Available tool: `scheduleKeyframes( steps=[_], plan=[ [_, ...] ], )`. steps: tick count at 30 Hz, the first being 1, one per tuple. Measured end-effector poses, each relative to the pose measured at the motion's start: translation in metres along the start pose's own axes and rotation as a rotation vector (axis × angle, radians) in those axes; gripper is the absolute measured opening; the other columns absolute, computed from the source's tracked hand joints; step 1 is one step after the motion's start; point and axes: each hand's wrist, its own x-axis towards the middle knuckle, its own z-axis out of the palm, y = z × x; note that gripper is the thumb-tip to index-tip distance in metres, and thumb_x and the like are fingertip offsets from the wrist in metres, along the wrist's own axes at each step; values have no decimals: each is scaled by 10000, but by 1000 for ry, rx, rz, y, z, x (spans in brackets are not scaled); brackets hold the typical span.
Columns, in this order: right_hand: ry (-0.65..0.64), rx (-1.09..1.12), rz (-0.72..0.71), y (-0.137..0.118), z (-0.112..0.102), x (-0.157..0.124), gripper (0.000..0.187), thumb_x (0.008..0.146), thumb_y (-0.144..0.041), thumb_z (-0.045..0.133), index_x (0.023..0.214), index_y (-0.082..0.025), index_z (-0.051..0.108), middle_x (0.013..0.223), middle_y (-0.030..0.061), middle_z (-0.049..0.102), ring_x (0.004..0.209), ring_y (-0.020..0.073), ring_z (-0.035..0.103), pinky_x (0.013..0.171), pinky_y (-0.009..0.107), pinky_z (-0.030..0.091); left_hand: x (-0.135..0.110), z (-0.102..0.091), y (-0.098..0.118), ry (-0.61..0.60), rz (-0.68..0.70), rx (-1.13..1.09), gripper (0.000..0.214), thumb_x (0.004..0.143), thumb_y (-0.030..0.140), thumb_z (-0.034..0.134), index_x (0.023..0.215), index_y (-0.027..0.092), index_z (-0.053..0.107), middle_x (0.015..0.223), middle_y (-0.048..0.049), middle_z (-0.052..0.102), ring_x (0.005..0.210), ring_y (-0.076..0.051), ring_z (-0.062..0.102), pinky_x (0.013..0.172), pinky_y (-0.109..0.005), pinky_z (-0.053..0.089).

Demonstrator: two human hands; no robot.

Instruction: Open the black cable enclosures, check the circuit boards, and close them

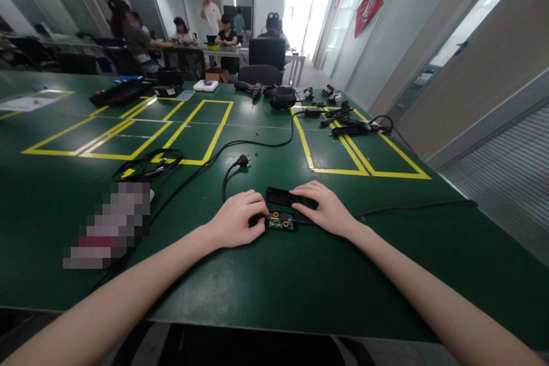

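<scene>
A small circuit board [282, 221] with copper-wound coils lies in a black half-case on the green table in front of me. My left hand [237, 218] is closed at the board's left end, its thumb and fingers pinching the black cable there. A black plastic cover [278, 196] lies just behind the board, apart from it. My right hand [323, 207] has its thumb and fingers round the right end of this cover. From the board's right side a black cable [412, 206] runs under my right hand and across the table. Behind my left hand is a power plug [243, 161] on a short black cord.
A coiled black cable [148, 166] and a pixelated object [109, 226] lie to the left. Yellow tape [338, 171] marks rectangles on the table [266, 291]. Farther back are a power drill [251, 89], black adapters and cables [355, 126]. Several people sit or stand beyond.
</scene>
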Motion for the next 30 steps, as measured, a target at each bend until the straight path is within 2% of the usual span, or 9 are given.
scheduleKeyframes(
  steps=[3,7,9,14,18,21,24,26,30],
  plan=[
    [8,57,-13,-3,-1,-1,208,939,-275,719,1136,-237,777,1128,95,779,1037,273,732,941,461,624,-1,0,0,36,12,-28,182,869,147,595,996,203,712,1094,-81,703,1003,-230,671,890,-373,579],
    [-4,131,-34,-7,-4,-2,170,942,-239,693,1090,-247,777,1129,79,766,993,236,745,880,391,641,-1,0,0,38,48,-100,460,866,145,589,1319,206,636,1331,-115,685,1211,-270,641,1070,-453,548],
    [-18,172,-50,-8,-5,-2,154,954,-218,660,1055,-237,774,1106,78,760,945,216,746,810,353,645,-1,0,0,16,47,-111,550,864,167,603,1412,205,577,1327,-113,699,1217,-275,646,1090,-465,540],
    [-18,217,-71,-12,-7,-2,119,964,-218,641,997,-219,756,1082,91,747,933,210,742,793,340,641,-2,1,-1,-13,61,-102,476,896,265,666,1362,183,621,1230,-123,738,1144,-272,688,1025,-437,571],
    [-28,287,-51,-18,-6,-1,97,968,-249,640,963,-213,730,1115,104,724,948,213,726,806,358,637,-2,1,0,-27,79,-100,358,921,274,667,1270,191,676,1162,-109,761,1088,-256,707,971,-420,580],
    [-17,387,17,-21,-4,-1,108,955,-266,652,1024,-214,717,1126,102,703,930,202,708,780,349,630,-2,1,2,-36,90,-99,318,928,255,659,1237,186,688,1149,-108,768,1058,-247,718,960,-412,577],
    [-39,447,132,-23,-2,0,284,924,-256,667,1205,-221,692,1126,86,719,879,183,692,749,332,616,-1,2,2,-37,95,-89,300,932,246,655,1224,186,695,1155,-108,768,1067,-244,717,973,-405,574],
    [-76,449,196,-23,-1,0,358,914,-260,666,1269,-218,687,1048,63,742,807,169,670,714,319,596,-1,2,2,-39,105,-77,296,938,248,651,1222,186,699,1154,-107,770,1081,-245,714,984,-404,571],
    [-99,483,252,-22,-2,2,299,917,-298,648,1174,-180,746,931,53,759,805,181,683,762,341,593,-2,4,1,-36,133,-37,296,954,253,636,1230,177,710,1174,-114,769,1110,-255,705,995,-417,563]
  ],
)
